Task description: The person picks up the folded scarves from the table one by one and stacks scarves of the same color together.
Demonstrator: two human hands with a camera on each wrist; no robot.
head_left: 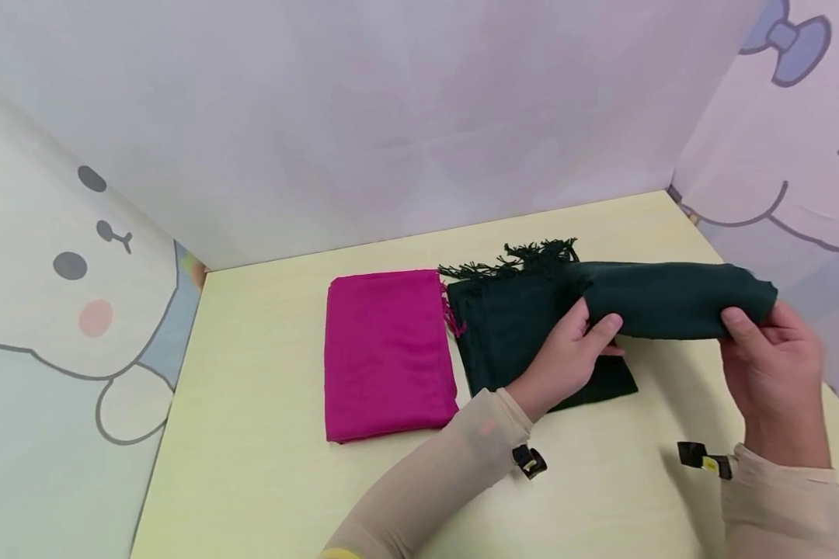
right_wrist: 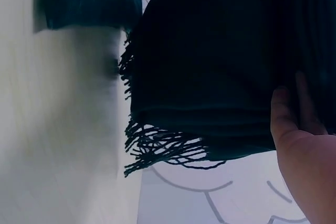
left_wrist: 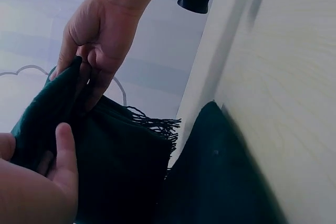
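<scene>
A dark green fringed scarf [head_left: 678, 299] is held partly raised above the table, its lifted part folded into a band. My left hand [head_left: 566, 353] grips the band's left end, thumb on the near face. At the other end, my right hand [head_left: 772, 365] pinches the fabric between thumb and fingers. Green cloth [head_left: 513, 326] lies flat on the table below and left of the band. In the right wrist view, layered cloth [right_wrist: 210, 51] hangs down with fringe [right_wrist: 157, 142] along its edge. Just left of the green cloth lies a folded magenta scarf [head_left: 388, 357].
The pale yellow table [head_left: 266, 373] stands against a white backdrop [head_left: 419, 124]. Side panels [head_left: 77, 334] with cartoon animals rise at left and right. Each sleeve carries a small black clip at the wrist.
</scene>
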